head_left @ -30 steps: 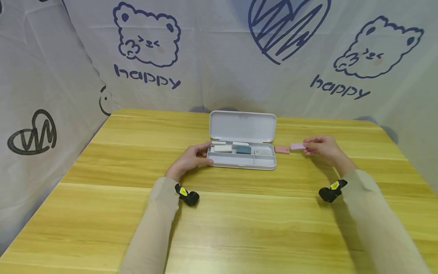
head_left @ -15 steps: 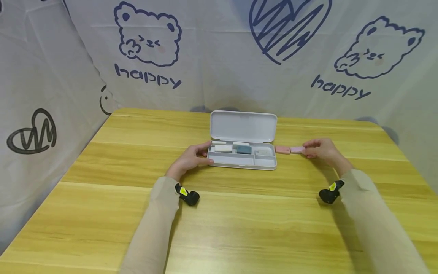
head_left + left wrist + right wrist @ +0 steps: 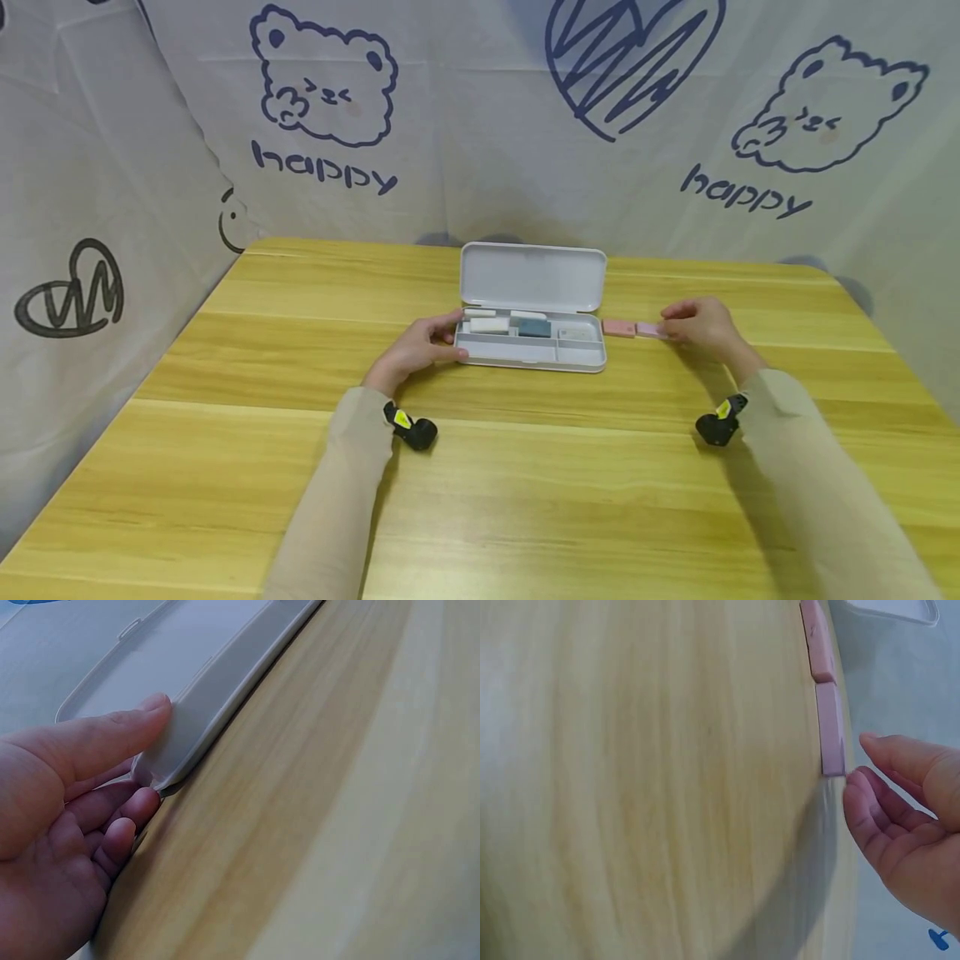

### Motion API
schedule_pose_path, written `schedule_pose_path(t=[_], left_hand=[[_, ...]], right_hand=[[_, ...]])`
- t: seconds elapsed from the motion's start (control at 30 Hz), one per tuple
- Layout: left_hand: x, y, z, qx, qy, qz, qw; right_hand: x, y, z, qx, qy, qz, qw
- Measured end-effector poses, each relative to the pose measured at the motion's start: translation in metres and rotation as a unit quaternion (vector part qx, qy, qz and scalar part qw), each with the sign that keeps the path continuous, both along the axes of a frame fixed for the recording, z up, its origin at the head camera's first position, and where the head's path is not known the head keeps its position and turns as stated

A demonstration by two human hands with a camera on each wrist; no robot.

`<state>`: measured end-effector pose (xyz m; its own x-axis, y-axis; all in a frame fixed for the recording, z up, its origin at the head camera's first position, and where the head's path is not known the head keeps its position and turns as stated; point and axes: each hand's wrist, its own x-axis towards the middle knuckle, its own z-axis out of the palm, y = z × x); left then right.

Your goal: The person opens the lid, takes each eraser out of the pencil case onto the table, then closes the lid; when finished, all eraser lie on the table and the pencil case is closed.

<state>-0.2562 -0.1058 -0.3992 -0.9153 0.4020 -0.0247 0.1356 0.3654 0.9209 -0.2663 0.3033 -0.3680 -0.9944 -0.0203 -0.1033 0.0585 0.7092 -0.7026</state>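
A white pencil case (image 3: 504,362) lies with its lid (image 3: 532,277) raised at the table's back. My left hand (image 3: 412,350) grips its left end, thumb at the front corner and fingers behind it. Inside the case are several white erasers (image 3: 489,326) and a blue-grey eraser (image 3: 534,327). To the right of the case, a pink eraser (image 3: 618,328) and a lilac eraser (image 3: 649,330) lie end to end on the table. My right hand (image 3: 703,327) is at the lilac eraser's right end, fingers loosely bent; in the right wrist view the thumb stands apart from the fingertips.
The wood-grain table (image 3: 525,483) stretches in front of the case and to both sides. A white cloth (image 3: 480,150) with drawn bears and hearts hangs behind the table. Black wrist cameras (image 3: 412,432) sit on both sleeves.
My right hand has lowered the lilac eraser onto the table, up against the pink eraser's right end, and its fingers have loosened. The left hand and the case have stayed still.
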Motion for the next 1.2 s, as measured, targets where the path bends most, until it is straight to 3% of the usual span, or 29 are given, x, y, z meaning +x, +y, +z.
schedule_pose_path(t=[0.3,0.6,0.83,1.03,1.2], left_hand=[[0.001,0.0,0.001,0.003,-0.003,0.0,1.0],[0.003,0.001,0.004,0.001,-0.015,0.007,0.9999],[0.002,0.0,0.002,0.003,-0.008,0.002,1.0],[0.003,0.001,0.003,0.005,-0.01,0.004,0.9999],[0.003,0.001,0.003,0.005,-0.011,0.004,0.9999]], right_hand=[[0.0,-0.015,0.005,0.028,0.067,0.009,0.9973],[-0.002,-0.038,0.007,0.027,0.072,0.032,0.9965],[-0.001,-0.056,0.01,-0.003,0.1,0.08,0.9918],[-0.003,-0.067,0.003,-0.036,0.123,0.125,0.9839],[-0.005,-0.076,-0.002,-0.014,0.132,0.155,0.979]])
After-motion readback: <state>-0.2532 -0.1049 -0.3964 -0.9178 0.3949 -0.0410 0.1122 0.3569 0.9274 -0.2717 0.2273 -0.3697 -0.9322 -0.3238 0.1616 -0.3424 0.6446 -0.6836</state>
